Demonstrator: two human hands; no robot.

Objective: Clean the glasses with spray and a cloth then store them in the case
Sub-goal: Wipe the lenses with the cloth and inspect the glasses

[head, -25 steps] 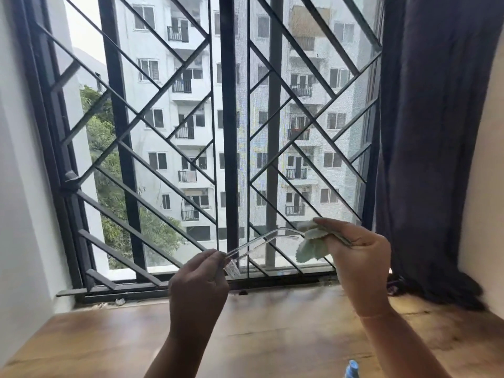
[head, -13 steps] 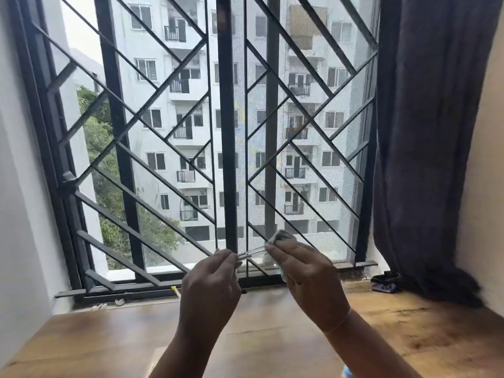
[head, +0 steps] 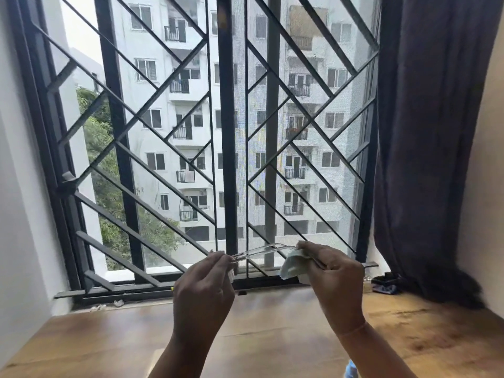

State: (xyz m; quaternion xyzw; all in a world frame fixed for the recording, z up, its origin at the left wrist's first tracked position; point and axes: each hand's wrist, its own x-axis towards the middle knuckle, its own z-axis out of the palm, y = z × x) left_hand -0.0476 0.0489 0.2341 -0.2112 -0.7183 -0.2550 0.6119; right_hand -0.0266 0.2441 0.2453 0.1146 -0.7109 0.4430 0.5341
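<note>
Clear-framed glasses (head: 260, 251) are held up in front of the window, above the wooden table. My left hand (head: 203, 291) pinches one end of the frame between thumb and fingers. My right hand (head: 331, 282) grips a pale green cloth (head: 292, 266) wrapped round the other end of the glasses. The lenses are mostly hidden by the cloth and my fingers. A blue spray bottle top (head: 351, 370) peeks out at the bottom edge beside my right forearm. No case is in view.
A wooden table (head: 122, 339) runs under both arms up to a barred window (head: 229, 159). A dark curtain (head: 425, 132) hangs at the right, its hem bunched on the table. A small dark object (head: 384, 282) lies by the sill at the right.
My right hand with the cloth slid left along the glasses toward my left hand, then back out to the right end. My left hand kept its pinch.
</note>
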